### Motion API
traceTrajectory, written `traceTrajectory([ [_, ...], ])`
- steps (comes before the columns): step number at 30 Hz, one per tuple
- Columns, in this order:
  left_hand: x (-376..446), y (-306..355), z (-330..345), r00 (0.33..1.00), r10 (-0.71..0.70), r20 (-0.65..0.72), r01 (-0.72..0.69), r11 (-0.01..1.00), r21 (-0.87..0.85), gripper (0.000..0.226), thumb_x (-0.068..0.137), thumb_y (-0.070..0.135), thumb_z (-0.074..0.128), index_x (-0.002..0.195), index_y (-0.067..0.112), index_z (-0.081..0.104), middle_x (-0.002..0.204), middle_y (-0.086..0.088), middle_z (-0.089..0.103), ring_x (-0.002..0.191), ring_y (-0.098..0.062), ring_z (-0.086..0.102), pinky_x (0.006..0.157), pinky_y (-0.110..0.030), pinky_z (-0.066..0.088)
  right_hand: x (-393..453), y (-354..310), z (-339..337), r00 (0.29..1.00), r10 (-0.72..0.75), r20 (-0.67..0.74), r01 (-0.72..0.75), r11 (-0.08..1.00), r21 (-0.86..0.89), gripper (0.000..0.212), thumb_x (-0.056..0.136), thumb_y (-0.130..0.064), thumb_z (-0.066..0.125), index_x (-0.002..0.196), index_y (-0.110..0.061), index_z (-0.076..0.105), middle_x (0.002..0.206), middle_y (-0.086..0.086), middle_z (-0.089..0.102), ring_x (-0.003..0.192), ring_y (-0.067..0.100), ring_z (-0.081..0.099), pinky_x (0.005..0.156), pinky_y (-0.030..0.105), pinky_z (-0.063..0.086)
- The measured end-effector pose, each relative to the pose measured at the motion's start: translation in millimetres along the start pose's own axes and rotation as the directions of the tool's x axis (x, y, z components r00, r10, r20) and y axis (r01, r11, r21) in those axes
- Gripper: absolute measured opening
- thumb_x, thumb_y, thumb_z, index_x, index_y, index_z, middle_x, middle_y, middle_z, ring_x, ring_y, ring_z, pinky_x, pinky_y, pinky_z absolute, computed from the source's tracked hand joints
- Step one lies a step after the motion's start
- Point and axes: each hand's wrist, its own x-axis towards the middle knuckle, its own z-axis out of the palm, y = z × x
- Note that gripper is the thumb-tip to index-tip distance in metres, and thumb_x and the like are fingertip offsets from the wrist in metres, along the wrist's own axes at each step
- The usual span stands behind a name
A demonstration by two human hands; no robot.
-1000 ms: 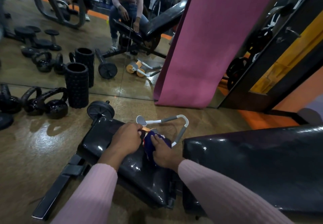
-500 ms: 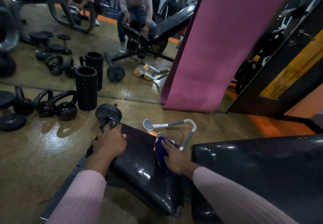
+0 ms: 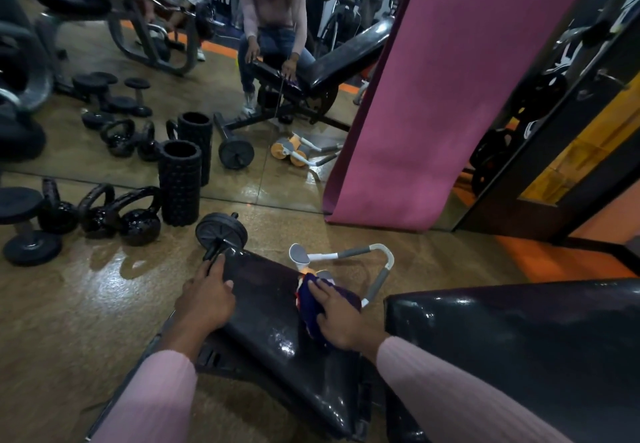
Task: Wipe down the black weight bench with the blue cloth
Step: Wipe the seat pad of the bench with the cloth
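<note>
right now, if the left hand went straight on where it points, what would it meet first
Probably the stem of the wheel at the bench end; the left hand is nearly on it, depth unclear.

The black weight bench (image 3: pixel 273 325) has a glossy, scuffed seat pad sloping down toward the floor, with a wider back pad on its right. The blue cloth (image 3: pixel 304 299), dark and seemingly bunched, lies on the seat pad's right edge.

L grip (image 3: pixel 206 299) fingers curled, thumb out; R grip (image 3: pixel 341 318) flat, palm down (fingers spread).
</note>
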Motion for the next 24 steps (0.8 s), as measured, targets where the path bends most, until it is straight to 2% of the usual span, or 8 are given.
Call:
traceTrajectory([
  [3,-1,0,2,1.0,-0.008,0.007,0.008,1.0,0.009,0.059,0.1,0.027,0.034,0.153,0.025,0.008,0.162,-0.001,0.005,0.14,-0.038,0.023,0.113,-0.046,0.026,-22,29,7,1.0,-0.026,-0.005,0.026,0.999,-0.019,0.07,0.093,-0.011,0.043,0.153,-0.026,0.012,0.162,-0.006,0.003,0.149,0.018,0.006,0.115,0.025,0.007],
  [8,-2,-4,2,1.0,0.023,0.014,-0.022,0.999,-0.043,0.058,0.101,0.025,0.034,0.154,0.026,0.008,0.162,0.0,0.005,0.142,-0.037,0.018,0.115,-0.044,0.021,-3,36,-11,0.965,0.254,0.068,-0.255,0.967,0.0,0.067,0.096,-0.014,0.039,0.154,-0.025,0.007,0.163,0.001,0.002,0.148,0.028,0.012,0.119,0.038,0.016],
  [12,0,-8,3,1.0,0.019,0.005,-0.019,0.992,-0.127,0.062,0.1,0.025,0.037,0.154,0.024,0.006,0.162,-0.001,0.009,0.144,-0.036,0.015,0.117,-0.044,0.018,22,-4,-24,0.991,0.125,0.045,-0.124,0.992,-0.008,0.066,0.092,-0.009,0.041,0.153,-0.018,0.016,0.157,0.005,0.022,0.144,0.03,0.022,0.113,0.033,0.021],
  [15,3,-6,2,1.0,-0.01,0.017,0.013,0.986,-0.164,0.064,0.099,0.024,0.039,0.154,0.023,0.005,0.162,-0.002,0.009,0.145,-0.036,0.013,0.117,-0.046,0.018,17,-7,-11,0.999,-0.007,0.053,0.008,1.0,-0.024,0.072,0.09,-0.007,0.043,0.153,-0.019,0.012,0.161,0.001,0.013,0.148,0.023,0.012,0.117,0.027,0.013],
  [17,2,-6,1,1.0,-0.009,0.028,0.014,0.988,-0.154,0.063,0.1,0.024,0.038,0.154,0.022,0.006,0.162,-0.001,0.007,0.145,-0.036,0.013,0.117,-0.045,0.018,3,15,-2,0.998,-0.044,0.034,0.044,0.999,-0.016,0.072,0.09,-0.007,0.042,0.153,-0.028,0.013,0.161,-0.006,0.008,0.149,0.016,0.004,0.12,0.029,0.006],
  [19,1,-7,1,0.999,-0.003,0.033,0.008,0.987,-0.161,0.062,0.1,0.025,0.037,0.154,0.022,0.006,0.162,0.0,0.006,0.145,-0.036,0.012,0.117,-0.044,0.018,-9,40,1,1.0,0.009,0.014,-0.009,1.0,0.007,0.072,0.09,-0.007,0.042,0.151,-0.035,0.015,0.161,-0.008,0.006,0.149,0.017,0.005,0.122,0.037,0.009],
  [21,0,-9,2,1.0,0.006,0.031,-0.001,0.989,-0.149,0.062,0.1,0.026,0.036,0.154,0.021,0.006,0.162,-0.001,0.006,0.145,-0.036,0.012,0.117,-0.044,0.017,-7,49,-5,0.986,0.164,0.032,-0.165,0.986,0.024,0.07,0.092,-0.008,0.042,0.151,-0.035,0.015,0.162,-0.003,0.007,0.149,0.024,0.01,0.121,0.042,0.014],
  [24,1,-9,3,0.999,0.001,0.036,0.004,0.993,-0.121,0.062,0.101,0.027,0.035,0.154,0.021,0.004,0.162,-0.002,0.005,0.146,-0.037,0.011,0.117,-0.044,0.016,14,31,-17,0.964,0.257,0.071,-0.26,0.965,0.039,0.067,0.09,-0.014,0.042,0.151,-0.032,0.019,0.157,0.005,0.025,0.141,0.031,0.029,0.115,0.045,0.027],
])
